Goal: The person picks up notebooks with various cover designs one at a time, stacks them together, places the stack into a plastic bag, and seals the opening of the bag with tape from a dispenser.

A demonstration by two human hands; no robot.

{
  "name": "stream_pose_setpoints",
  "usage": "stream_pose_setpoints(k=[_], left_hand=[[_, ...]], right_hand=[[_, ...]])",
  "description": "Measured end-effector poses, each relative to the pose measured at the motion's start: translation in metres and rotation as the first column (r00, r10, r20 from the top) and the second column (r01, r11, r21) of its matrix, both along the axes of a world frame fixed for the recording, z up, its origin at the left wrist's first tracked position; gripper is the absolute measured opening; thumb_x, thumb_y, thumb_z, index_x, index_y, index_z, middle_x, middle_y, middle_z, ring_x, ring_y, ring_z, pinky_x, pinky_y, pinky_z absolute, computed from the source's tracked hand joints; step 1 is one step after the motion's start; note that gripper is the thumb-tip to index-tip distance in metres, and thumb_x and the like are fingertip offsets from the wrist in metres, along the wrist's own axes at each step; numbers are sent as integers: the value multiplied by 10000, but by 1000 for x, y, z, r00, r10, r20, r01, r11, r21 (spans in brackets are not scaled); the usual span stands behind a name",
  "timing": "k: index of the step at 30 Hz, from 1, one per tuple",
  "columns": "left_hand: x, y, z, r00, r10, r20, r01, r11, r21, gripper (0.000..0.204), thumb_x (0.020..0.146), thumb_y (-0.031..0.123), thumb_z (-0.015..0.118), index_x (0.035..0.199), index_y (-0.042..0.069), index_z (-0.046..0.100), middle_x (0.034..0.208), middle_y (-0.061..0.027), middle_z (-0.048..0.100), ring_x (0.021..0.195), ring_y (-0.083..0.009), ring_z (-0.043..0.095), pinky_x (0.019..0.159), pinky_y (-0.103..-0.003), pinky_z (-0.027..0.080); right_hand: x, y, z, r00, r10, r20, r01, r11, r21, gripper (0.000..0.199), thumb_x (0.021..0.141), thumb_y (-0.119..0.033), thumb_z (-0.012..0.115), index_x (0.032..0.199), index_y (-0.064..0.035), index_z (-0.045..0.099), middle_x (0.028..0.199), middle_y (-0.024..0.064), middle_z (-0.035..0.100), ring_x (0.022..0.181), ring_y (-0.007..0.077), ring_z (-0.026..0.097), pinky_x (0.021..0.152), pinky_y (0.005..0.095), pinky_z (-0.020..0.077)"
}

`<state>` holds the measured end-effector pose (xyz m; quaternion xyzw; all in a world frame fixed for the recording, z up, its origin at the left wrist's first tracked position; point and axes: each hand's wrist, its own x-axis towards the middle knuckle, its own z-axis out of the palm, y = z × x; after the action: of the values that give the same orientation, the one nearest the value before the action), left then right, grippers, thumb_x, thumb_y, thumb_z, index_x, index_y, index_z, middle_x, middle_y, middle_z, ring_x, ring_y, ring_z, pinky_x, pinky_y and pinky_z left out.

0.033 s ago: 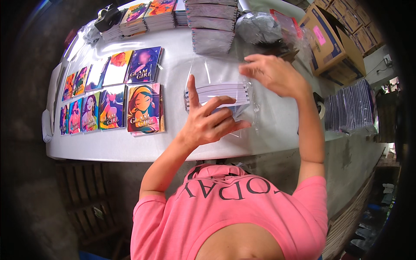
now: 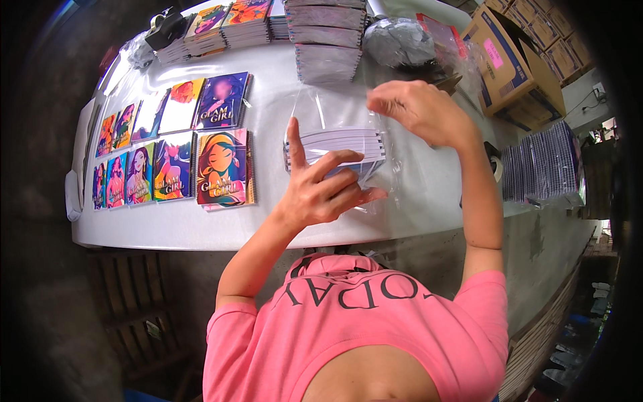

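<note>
Clear plastic bag (image 2: 335, 114) pinched at its far top edge by right hand (image 2: 418, 110), fingers curled narrow on the film. Left hand (image 2: 321, 191) has a wide grip, thumb up on the left end and fingers spread under and over the stack of notebooks (image 2: 335, 147) sitting in the bag. Stack lies flat, long axis running left-right along the table's near edge, spines facing the person. Stack is just ahead of the left hand, touching; right hand sits above and to the right, on the bag only. Left hand nearer the stack. White table (image 2: 201, 228) carries it near the middle of the near edge. Rows of colourful notebooks (image 2: 221, 167) lie toward the left end. Taller piles (image 2: 325, 40) at the far edge. Cardboard box (image 2: 512, 63) off the far right corner.
</note>
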<state>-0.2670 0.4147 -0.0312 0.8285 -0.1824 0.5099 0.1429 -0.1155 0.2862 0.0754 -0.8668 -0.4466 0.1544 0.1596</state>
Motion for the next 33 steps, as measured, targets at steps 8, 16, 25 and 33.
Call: stream_pose_setpoints(k=[8, 16, 25, 33], left_hand=[[-26, -11, 6, 1000, -4, -11, 3, 997, -78, 137, 628, 201, 782, 608, 196, 646, 696, 77, 577, 893, -127, 620, 1018, -731, 93], [-2, 47, 73, 968, 83, -236, -127, 976, -178, 679, 543, 366, 829, 1133, 116, 603, 1133, -153, 565, 1070, -306, 534, 988, -436, 377], [65, 97, 95, 751, 144, -645, -308, 940, -148, 218, 735, 49, 631, 931, 128, 685, 759, -96, 661, 703, -271, 630, 669, -386, 498], [-57, 127, -26, 940, -12, -341, -55, 981, -185, 394, 621, 82, 593, 1003, 7, 654, 1086, -173, 613, 1040, -295, 571, 883, -395, 421]], right_hand=[[36, -59, -59, 954, 216, -206, -18, 732, 681, 397, 760, -56, 671, 1144, -80, 576, 1137, 101, 596, 1051, 186, 565, 916, 301, 435], [-42, -57, -132, 984, 115, -134, 44, 573, 818, 634, 615, -124, 806, 1201, -93, 565, 1297, 106, 508, 1223, 264, 461, 1018, 380, 368], [-39, -17, -114, 918, 381, 109, -394, 856, 334, 716, 534, -102, 795, 1197, -273, 586, 1380, 44, 411, 1265, 284, 389, 1037, 442, 316], [-33, -8, -105, 875, 445, 189, -477, 860, 180, 643, 514, -179, 809, 1108, -355, 637, 1464, 44, 291, 1327, 273, 290, 985, 518, 352]])
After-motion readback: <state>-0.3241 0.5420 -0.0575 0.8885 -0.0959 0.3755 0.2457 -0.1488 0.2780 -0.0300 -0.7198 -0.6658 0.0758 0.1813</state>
